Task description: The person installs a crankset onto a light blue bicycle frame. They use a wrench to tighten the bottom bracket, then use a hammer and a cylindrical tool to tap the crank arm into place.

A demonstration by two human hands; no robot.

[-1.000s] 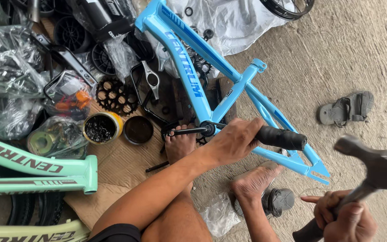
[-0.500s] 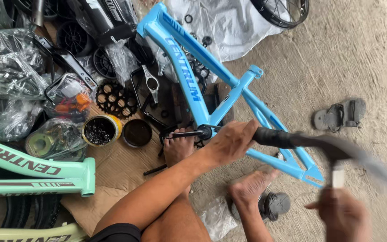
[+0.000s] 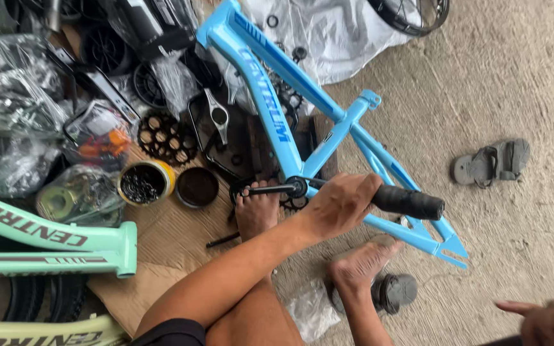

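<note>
While the blue bicycle frame (image 3: 328,128) lies across the concrete floor (image 3: 514,83) and the cardboard sheet's (image 3: 174,250) right edge, the left hand (image 3: 338,204) clamps its fingers around a black grip (image 3: 410,202) over the frame. The right hand (image 3: 549,320) is at the lower right corner, one finger extended. Near the cardboard's centre, a yellow tin (image 3: 145,182) holds dark small parts beside its round lid (image 3: 197,187).

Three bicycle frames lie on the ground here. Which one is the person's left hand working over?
The blue frame: the left hand grips a black-handled tool over it. The mint-green frame and the pale one lie untouched.

glossy blue metal frame (image 3: 270,109) — rough concrete floor (image 3: 514,77), matt rubber grip (image 3: 408,202)
</note>
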